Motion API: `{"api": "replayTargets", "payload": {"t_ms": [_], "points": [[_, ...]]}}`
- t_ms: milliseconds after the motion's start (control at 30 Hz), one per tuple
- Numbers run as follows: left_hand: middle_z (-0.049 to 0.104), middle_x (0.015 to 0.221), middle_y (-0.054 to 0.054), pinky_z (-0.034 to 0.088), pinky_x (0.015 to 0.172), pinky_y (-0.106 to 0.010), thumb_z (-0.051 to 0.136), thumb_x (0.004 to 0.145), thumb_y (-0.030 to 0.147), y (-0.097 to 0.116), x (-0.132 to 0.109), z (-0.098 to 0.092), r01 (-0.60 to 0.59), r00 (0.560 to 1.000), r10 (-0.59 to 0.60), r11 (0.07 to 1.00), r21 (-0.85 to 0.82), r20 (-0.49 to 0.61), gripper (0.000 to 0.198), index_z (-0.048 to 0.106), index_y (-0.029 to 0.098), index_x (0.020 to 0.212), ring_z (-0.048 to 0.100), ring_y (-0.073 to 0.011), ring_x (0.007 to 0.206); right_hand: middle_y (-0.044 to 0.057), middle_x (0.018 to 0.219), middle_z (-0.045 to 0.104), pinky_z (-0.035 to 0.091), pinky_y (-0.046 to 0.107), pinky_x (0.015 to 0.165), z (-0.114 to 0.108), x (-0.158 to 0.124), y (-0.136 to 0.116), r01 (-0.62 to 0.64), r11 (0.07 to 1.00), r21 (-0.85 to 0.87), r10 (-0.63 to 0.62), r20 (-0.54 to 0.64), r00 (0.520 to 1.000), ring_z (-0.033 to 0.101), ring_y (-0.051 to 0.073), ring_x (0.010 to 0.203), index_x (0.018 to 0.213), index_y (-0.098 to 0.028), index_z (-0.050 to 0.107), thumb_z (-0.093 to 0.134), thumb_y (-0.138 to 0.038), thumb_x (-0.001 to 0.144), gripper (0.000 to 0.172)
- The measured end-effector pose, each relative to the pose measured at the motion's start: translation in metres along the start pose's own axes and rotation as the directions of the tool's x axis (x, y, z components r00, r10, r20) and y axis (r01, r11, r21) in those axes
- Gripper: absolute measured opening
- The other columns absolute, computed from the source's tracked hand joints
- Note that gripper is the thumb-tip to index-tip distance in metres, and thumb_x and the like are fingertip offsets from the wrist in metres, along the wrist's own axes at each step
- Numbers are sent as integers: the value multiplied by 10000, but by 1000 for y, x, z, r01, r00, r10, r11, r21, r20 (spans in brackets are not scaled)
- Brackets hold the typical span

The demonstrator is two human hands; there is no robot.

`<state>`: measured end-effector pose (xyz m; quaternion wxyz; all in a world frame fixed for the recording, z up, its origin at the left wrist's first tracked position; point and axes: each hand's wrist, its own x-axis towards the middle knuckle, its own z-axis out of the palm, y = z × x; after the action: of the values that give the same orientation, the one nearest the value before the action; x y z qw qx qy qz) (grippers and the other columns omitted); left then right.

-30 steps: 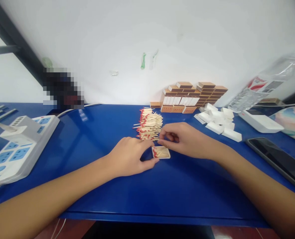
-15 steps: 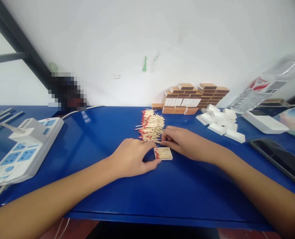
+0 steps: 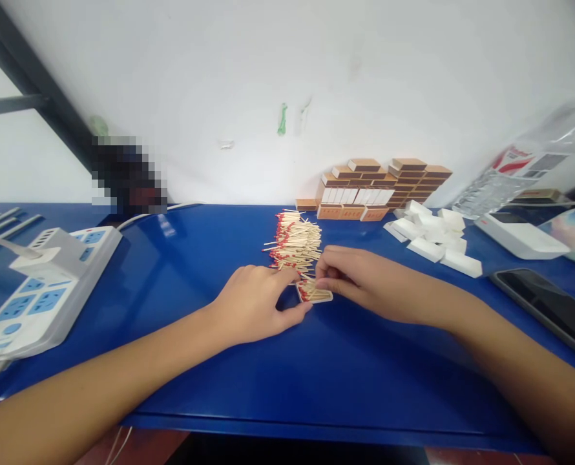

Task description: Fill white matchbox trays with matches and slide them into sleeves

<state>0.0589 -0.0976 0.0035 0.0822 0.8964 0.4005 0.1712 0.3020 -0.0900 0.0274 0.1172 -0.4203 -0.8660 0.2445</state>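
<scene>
Btl [image 3: 484,192]: red/wht label [image 3: 513,161], txt illegible
Matchboxes [image 3: 351,212]: print unreadable
L hand [image 3: 251,303]: grasps tray [image 3: 322,299]
R hand [image 3: 355,276]: at matches [image 3: 309,290], can't tell grip

The bare left forearm [image 3: 137,361] slants in from the lower left; the left grip [image 3: 249,307] lies knuckles up, thumb and forefinger parted in a curve. The right forearm [image 3: 491,336] angles in opposite, the right grip [image 3: 353,281] turned inward, fingers curled, thumb near forefinger.
</scene>
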Motion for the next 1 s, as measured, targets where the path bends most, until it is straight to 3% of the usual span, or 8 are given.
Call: {"api": "replayTargets", "payload": {"t_ms": [133, 467, 600, 700, 900, 1000], "points": [[539, 541, 47, 251, 527, -267, 650, 895, 474, 0, 0, 0, 2, 999, -2, 1000, 2, -35, 283, 709, 202, 946, 476, -128, 478, 41, 950, 656, 423, 309, 710, 2, 0, -3, -3, 1000, 16, 2, 57, 998, 571, 176, 806, 908, -218, 562, 470, -319, 1050, 198], [557, 563, 56, 315, 537, -266, 663, 892, 469, -2, 0, 2, -18, 1000, 17, 1000, -20, -12, 301, 713, 222, 1057, 521, -129, 498, 31, 944, 667, 393, 290, 682, -4, -1, -4, 48, 997, -65, -46, 33, 998, 583, 167, 806, 895, -221, 630, 549, -269, 1002, 143], [590, 597, 52, 339, 545, -259, 660, 899, 486, -2, -1, 1, -50, 998, 51, 998, -42, 31, 311, 712, 226, 1062, 546, -126, 520, 4, 794, 633, 359, 285, 634, -4, 2, -2, 31, 994, -104, -41, -91, 995, 538, 147, 695, 857, -215, 622, 568, -272, 989, 154], [617, 627, 49, 359, 546, -250, 663, 902, 488, 0, -2, -2, -115, 987, 124, 990, -86, 105, 312, 709, 227, 1068, 572, -125, 540, 1, 796, 616, 359, 280, 631, -2, 5, 4, 5, 988, -153, -30, -163, 986, 525, 143, 686, 897, -214, 638, 604, -278, 972, 104], [651, 652, 40, 388, 571, -266, 657, 910, 490, 5, -5, -4, -236, 953, 250, 967, -102, 172, 308, 699, 225, 1061, 641, -150, 606, 31, 854, 633, 379, 280, 652, 10, 12, 9, -43, 993, -113, 30, -110, 993, 544, 162, 742, 871, -205, 615, 598, -290, 979, 139], [653, 657, 36, 375, 552, -265, 655, 912, 494, 4, -4, -3, -198, 969, 206, 978, -68, 138, 310, 703, 224, 1057, 628, -147, 585, 52, 908, 645, 389, 288, 665, 11, 11, 7, -47, 991, -122, 37, -81, 996, 561, 172, 765, 859, -202, 578, 530, -260, 1003, 162]]}}
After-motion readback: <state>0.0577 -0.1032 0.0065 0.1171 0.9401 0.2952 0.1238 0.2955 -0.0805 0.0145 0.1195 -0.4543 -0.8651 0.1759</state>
